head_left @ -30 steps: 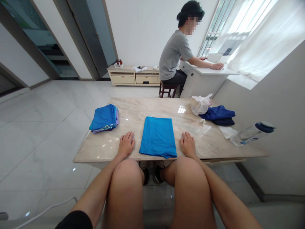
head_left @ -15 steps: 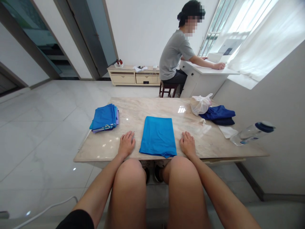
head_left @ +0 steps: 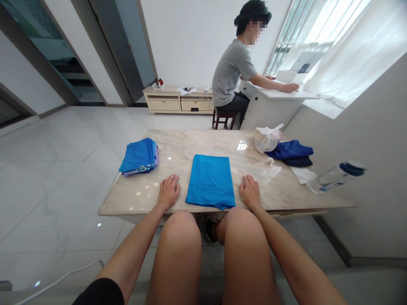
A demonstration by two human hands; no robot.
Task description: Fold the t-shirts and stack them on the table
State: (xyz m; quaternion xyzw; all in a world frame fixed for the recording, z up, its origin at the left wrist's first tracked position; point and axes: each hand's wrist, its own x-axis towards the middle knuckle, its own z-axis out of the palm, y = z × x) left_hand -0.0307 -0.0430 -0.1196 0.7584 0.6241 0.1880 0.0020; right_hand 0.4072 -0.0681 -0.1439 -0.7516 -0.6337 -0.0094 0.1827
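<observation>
A bright blue folded cloth [head_left: 210, 181] lies flat on the marble-patterned table [head_left: 178, 142], close to its front edge. To the left of the cloth, my left hand [head_left: 169, 190] rests palm down on the tabletop with its fingers stretched out, holding nothing. My right hand [head_left: 250, 191] lies the same way just right of the cloth, also holding nothing. Neither hand touches the cloth. Beyond my left hand, at the table's left end, is a stack of folded blue and purple cloths [head_left: 139, 156].
At the table's right side are a white plastic bag [head_left: 268, 138], a dark blue bundled cloth [head_left: 291, 151], a white paper [head_left: 303, 175] and a clear water bottle [head_left: 333, 178] with a blue lid. A person in grey [head_left: 230, 72] sits at a white desk [head_left: 276, 106] behind.
My left knee has shifted to the right, covering one shoe. Both hands and the blue cloth stay in place. The seated person's head has moved slightly left.
</observation>
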